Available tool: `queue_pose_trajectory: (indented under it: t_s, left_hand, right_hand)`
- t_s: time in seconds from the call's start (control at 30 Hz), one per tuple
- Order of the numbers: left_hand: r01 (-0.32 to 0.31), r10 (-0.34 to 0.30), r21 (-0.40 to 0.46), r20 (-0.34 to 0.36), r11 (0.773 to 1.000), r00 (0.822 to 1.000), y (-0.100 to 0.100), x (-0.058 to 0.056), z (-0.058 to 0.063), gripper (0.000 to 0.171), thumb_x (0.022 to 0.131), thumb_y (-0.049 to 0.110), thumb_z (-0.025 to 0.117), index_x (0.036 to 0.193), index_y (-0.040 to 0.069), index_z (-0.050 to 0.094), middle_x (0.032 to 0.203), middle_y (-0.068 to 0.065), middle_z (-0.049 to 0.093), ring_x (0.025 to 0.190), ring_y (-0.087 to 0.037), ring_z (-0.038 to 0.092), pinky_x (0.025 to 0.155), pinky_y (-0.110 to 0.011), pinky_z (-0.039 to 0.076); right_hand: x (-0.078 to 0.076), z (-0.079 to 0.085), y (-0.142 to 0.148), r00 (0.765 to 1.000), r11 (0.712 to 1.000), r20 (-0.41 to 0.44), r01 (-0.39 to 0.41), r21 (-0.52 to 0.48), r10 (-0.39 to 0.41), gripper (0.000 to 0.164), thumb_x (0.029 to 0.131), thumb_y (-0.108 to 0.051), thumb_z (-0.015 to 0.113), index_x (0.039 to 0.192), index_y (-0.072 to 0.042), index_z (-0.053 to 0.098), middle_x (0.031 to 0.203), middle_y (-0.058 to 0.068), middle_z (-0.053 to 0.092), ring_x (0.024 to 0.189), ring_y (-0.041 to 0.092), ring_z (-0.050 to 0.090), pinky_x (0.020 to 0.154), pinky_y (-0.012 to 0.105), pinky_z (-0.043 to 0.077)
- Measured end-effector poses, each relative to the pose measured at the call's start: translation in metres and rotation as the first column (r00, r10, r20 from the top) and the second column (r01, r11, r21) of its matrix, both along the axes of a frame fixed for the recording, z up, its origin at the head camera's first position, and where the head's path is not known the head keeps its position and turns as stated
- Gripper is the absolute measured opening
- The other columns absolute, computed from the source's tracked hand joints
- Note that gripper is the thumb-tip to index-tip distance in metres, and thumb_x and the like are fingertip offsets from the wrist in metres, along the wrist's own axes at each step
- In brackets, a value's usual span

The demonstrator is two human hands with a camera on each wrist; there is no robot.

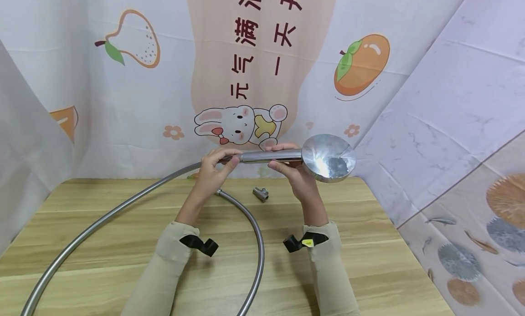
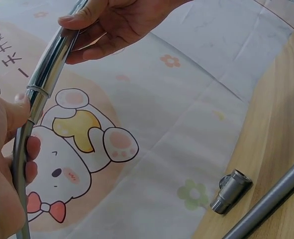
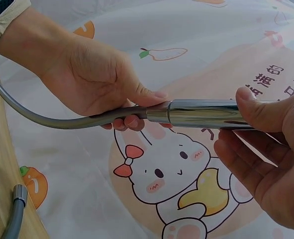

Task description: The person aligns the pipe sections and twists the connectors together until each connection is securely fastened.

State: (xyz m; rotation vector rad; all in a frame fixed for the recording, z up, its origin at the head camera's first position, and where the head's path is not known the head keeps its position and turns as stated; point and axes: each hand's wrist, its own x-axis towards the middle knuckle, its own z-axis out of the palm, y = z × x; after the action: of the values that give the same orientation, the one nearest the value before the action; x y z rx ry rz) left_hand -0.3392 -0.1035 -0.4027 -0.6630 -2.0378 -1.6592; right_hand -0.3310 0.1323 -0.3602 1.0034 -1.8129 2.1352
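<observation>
A chrome shower head (image 1: 329, 158) is held up above the back of the table, its round head to the right. My right hand (image 1: 301, 177) grips its handle (image 1: 266, 156), thumb on the near side and fingers behind. At the handle's left end, my left hand (image 1: 213, 170) pinches the hose's end fitting (image 3: 158, 113) between thumb and fingers. The fitting meets the handle end in both wrist views; whether it is threaded tight cannot be told. From there the grey metal hose (image 1: 110, 211) curves down to the left.
A small chrome tee-shaped valve (image 1: 260, 194) lies on the wooden table (image 1: 369, 243) near its back edge. The hose's other end (image 1: 220, 192) lies left of it, with the hose looping toward the front. A printed curtain (image 1: 143, 102) hangs right behind the table.
</observation>
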Motion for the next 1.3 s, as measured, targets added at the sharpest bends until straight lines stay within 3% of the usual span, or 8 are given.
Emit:
queue_pose_trajectory:
  t_s: [0.17, 0.33, 0.47, 0.57, 0.8, 1.13, 1.3]
  left_hand:
    - [0.013, -0.013, -0.009, -0.037, 1.0, 0.999, -0.0005, -0.001, 0.0, 0.021, 0.096, 0.004, 0.068, 0.116, 0.007, 0.073, 0.117, -0.011, 0.072, 0.103, -0.009, 0.059, 0.09, -0.022, 0.046]
    - [0.027, -0.028, -0.014, -0.068, 1.0, 0.997, -0.0008, -0.0014, -0.0009, 0.026, 0.096, 0.002, 0.068, 0.121, 0.007, 0.071, 0.122, -0.011, 0.071, 0.107, -0.013, 0.059, 0.091, -0.023, 0.047]
    - [0.03, -0.031, -0.021, -0.06, 0.999, 0.998, 0.0, 0.0, -0.0006, 0.028, 0.098, 0.002, 0.064, 0.126, 0.006, 0.07, 0.124, -0.012, 0.07, 0.105, -0.01, 0.055, 0.09, -0.021, 0.045]
    - [0.018, -0.019, -0.021, -0.041, 1.0, 0.999, 0.0007, 0.001, 0.0004, 0.026, 0.099, 0.002, 0.063, 0.124, 0.005, 0.071, 0.119, -0.014, 0.071, 0.1, -0.006, 0.054, 0.091, -0.024, 0.042]
    - [-0.028, 0.028, -0.012, 0.002, 1.0, 1.0, 0.0023, 0.002, 0.0016, 0.02, 0.098, 0.002, 0.064, 0.115, 0.002, 0.075, 0.107, -0.017, 0.071, 0.095, -0.005, 0.05, 0.102, -0.042, 0.02]
    - [-0.01, 0.009, -0.026, -0.031, 1.0, 0.999, -0.0017, 0.0008, 0.0004, 0.018, 0.098, 0.007, 0.066, 0.114, 0.008, 0.075, 0.108, -0.012, 0.073, 0.1, -0.006, 0.055, 0.105, -0.039, 0.03]
    - [0.005, -0.006, -0.022, -0.037, 1.0, 0.999, -0.0018, 0.0005, 0.0002, 0.021, 0.097, 0.005, 0.068, 0.116, 0.008, 0.074, 0.113, -0.011, 0.073, 0.1, -0.005, 0.057, 0.095, -0.028, 0.041]
  right_hand:
    - [0.0016, 0.0017, -0.0009, 1.0, 1.0, -0.002, 0.008, 0.0, -0.008, 0.036, 0.086, 0.014, 0.07, 0.11, -0.013, 0.069, 0.114, 0.002, 0.077, 0.118, 0.021, 0.069, 0.098, 0.028, 0.055]
    - [0.0014, 0.0013, -0.0007, 1.0, 1.0, -0.007, 0.002, -0.014, -0.002, 0.03, 0.086, 0.006, 0.075, 0.109, -0.012, 0.069, 0.114, 0.004, 0.077, 0.117, 0.02, 0.07, 0.096, 0.027, 0.055]
    - [0.0009, 0.0006, 0.0, 1.0, 1.0, -0.012, -0.008, -0.023, 0.008, 0.027, 0.086, -0.001, 0.078, 0.109, -0.011, 0.069, 0.113, 0.004, 0.077, 0.118, 0.024, 0.069, 0.096, 0.027, 0.055]
    - [0.0012, 0.0007, -0.0001, 1.0, 1.0, -0.015, -0.013, -0.016, 0.013, 0.027, 0.086, -0.002, 0.078, 0.11, -0.011, 0.069, 0.113, 0.001, 0.077, 0.118, 0.022, 0.069, 0.096, 0.027, 0.055]
    - [0.0014, 0.0014, -0.0002, 1.0, 1.0, -0.015, -0.008, 0.0, 0.008, 0.027, 0.086, -0.005, 0.079, 0.11, -0.014, 0.069, 0.113, -0.003, 0.077, 0.117, 0.015, 0.069, 0.097, 0.029, 0.055]
    - [0.0009, 0.0006, -0.0014, 1.0, 1.0, -0.018, -0.005, 0.003, 0.006, 0.027, 0.086, -0.003, 0.078, 0.11, -0.013, 0.069, 0.113, -0.002, 0.077, 0.117, 0.017, 0.069, 0.097, 0.027, 0.055]
    - [0.0005, 0.0004, -0.001, 1.0, 1.0, -0.014, 0.001, -0.004, -0.001, 0.028, 0.084, -0.008, 0.081, 0.109, -0.012, 0.07, 0.114, 0.003, 0.077, 0.118, 0.022, 0.069, 0.095, 0.027, 0.056]
